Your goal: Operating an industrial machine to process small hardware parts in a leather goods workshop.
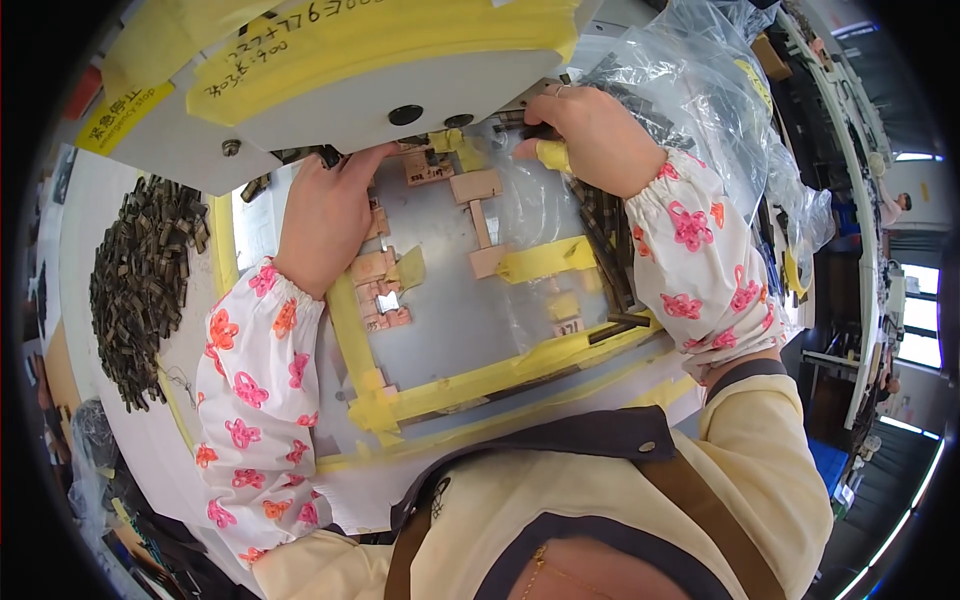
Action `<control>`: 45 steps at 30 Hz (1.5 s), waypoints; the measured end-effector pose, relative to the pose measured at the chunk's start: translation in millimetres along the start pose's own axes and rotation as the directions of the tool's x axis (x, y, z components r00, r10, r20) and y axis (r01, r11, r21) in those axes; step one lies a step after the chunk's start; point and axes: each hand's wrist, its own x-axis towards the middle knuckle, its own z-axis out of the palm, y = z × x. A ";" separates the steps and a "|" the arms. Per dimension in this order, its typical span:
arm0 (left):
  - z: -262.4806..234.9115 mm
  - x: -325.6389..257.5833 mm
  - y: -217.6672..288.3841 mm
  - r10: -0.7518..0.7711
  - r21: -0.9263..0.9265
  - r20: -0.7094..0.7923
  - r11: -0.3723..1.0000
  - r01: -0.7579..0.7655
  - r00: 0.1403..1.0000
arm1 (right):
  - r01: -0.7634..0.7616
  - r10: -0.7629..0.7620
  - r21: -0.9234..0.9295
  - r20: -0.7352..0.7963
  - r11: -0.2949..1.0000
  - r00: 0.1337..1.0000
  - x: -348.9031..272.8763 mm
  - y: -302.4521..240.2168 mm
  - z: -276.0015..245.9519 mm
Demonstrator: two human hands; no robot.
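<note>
Two hands tucked in at the housing's edge

From my remote post I see the left hand (325, 215) and right hand (600, 140) at the lower edge of a grey machine housing (330, 128), one toward each side. The left fingertips disappear under that edge, so I can't tell whether they hold anything. The right hand is narrowed, thumb and forefinger about a small dark piece (541, 131); I can't tell how firmly. The yellow wrap (553, 155) on its thumb is probably there to protect skin.

Yellow tape (460, 385) borders the grey plate (430, 320), and I'd judge it fixes the pinkish-tan blocks (475, 186), perhaps as stops.

The piece looks short, dark and blocky, its far end lost near the housing. Similar dark brown pieces lie in a loose heap (145, 290) to the left.
</note>
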 end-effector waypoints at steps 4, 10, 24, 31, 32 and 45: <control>0.0 0.3 0.3 -0.015 -0.014 0.028 1.000 0.015 0.999 | 0.000 0.001 0.005 -0.090 1.000 0.996 -0.7 6.6 0.7; 1.1 -1.8 0.9 -0.034 0.004 0.036 0.999 0.034 0.999 | 0.034 -0.022 -0.184 0.070 0.982 0.997 1.3 4.4 3.3; -7.9 0.3 6.5 -0.100 -0.178 0.061 0.978 0.110 0.993 | 0.086 -0.043 0.460 -0.104 0.884 0.994 9.5 -29.0 8.6; -9.0 5.9 12.7 -0.034 0.013 0.153 0.999 0.033 0.988 | -0.074 0.104 0.636 -0.010 0.768 0.994 11.6 -27.2 23.1; -8.8 4.4 12.4 -0.018 0.026 0.119 1.000 0.015 0.993 | -0.084 0.121 0.611 -0.019 0.787 0.992 11.8 -29.1 23.1; -9.0 4.9 14.8 -0.014 -0.001 0.086 1.000 0.014 0.996 | 0.106 -0.055 0.438 -0.128 0.893 0.990 9.2 -18.0 23.2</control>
